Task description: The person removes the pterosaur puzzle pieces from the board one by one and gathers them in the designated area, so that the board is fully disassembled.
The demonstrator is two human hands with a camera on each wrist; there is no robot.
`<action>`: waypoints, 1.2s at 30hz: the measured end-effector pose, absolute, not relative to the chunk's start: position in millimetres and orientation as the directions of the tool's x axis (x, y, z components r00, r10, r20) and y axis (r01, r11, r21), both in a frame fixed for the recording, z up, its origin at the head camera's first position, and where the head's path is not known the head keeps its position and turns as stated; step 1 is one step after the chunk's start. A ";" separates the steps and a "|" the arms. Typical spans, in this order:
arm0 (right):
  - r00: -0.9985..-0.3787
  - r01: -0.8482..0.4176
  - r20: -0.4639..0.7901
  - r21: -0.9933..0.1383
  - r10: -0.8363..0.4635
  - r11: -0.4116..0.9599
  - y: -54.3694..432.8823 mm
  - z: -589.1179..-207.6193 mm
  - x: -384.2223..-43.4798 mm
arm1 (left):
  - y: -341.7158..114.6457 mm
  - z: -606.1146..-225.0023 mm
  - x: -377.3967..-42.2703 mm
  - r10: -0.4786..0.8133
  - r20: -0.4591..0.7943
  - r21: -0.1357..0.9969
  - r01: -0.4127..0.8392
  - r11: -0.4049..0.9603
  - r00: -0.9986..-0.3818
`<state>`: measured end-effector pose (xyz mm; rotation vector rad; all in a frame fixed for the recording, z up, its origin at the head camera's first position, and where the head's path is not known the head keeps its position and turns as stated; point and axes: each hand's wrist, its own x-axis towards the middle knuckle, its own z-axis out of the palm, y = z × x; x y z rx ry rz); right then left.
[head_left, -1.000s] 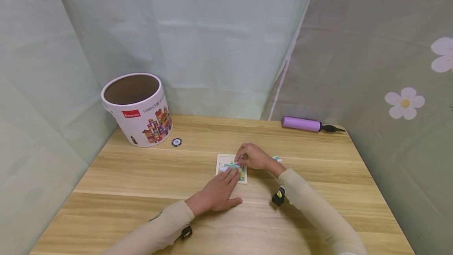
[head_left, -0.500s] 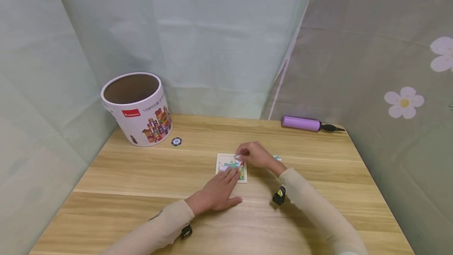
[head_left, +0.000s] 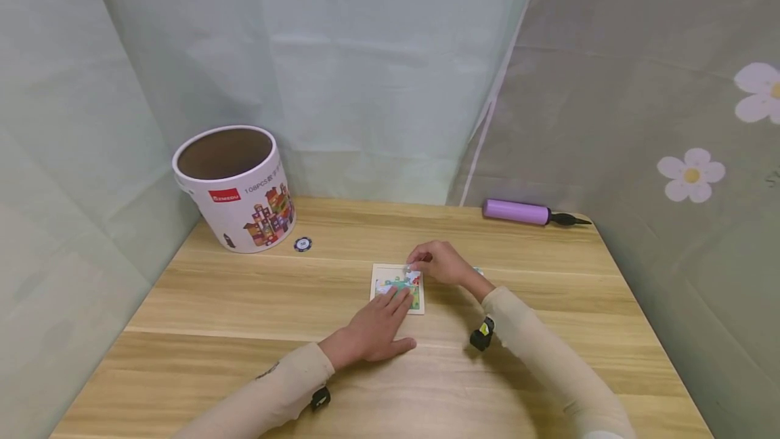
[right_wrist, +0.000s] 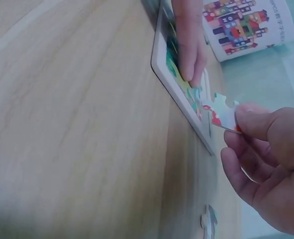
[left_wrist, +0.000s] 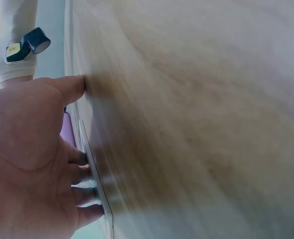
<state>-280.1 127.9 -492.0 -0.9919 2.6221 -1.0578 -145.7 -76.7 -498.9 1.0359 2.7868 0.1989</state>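
Note:
A small jigsaw puzzle in a pale square tray (head_left: pixel 379 275) lies mid-table, its lower part filled with green and coloured pieces. My left hand (head_left: pixel 379 327) lies flat with straight fingers, fingertips pressing on the pieces; in the left wrist view its thumb touches the tabletop. Between thumb and fingers, my right hand (head_left: pixel 443 264) pinches a white and red puzzle piece (right_wrist: pixel 224 113) over the tray's far right corner. In the right wrist view that piece is tilted, one edge right at the filled part. Another puzzle piece (right_wrist: pixel 209 222) lies on the table, partly behind my right wrist in the head view.
A white printed bucket (head_left: pixel 234 192) stands at the back left, a poker chip (head_left: pixel 302 244) in front of it. A purple hand pump (head_left: pixel 516 212) lies along the back right edge. Curtains hang behind and at both sides of the wooden table (head_left: pixel 244 303).
The right hand has lifted slightly and shifted back toward the tray's far right corner, with the puzzle piece turning into view. The left hand stays where it was.

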 end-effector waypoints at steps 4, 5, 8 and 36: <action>-0.779 -0.530 0.147 -0.674 -0.609 0.516 135.6 -489.4 -281.0 | -76.5 -498.7 -146.4 0.659 -0.101 0.178 0.638 0.749 -0.745; -0.783 -0.528 0.151 -0.673 -0.603 0.518 138.0 -488.1 -281.1 | -76.3 -499.0 -146.7 0.658 -0.102 0.173 0.638 0.750 -0.746; -0.789 -0.529 0.154 -0.662 -0.594 0.531 146.6 -482.5 -279.7 | -75.6 -498.8 -147.1 0.655 -0.111 0.171 0.635 0.754 -0.748; -0.875 -0.454 0.167 -0.608 -0.454 0.651 255.9 -479.3 -268.6 | -73.3 -498.0 -144.2 0.648 -0.119 0.192 0.623 0.758 -0.752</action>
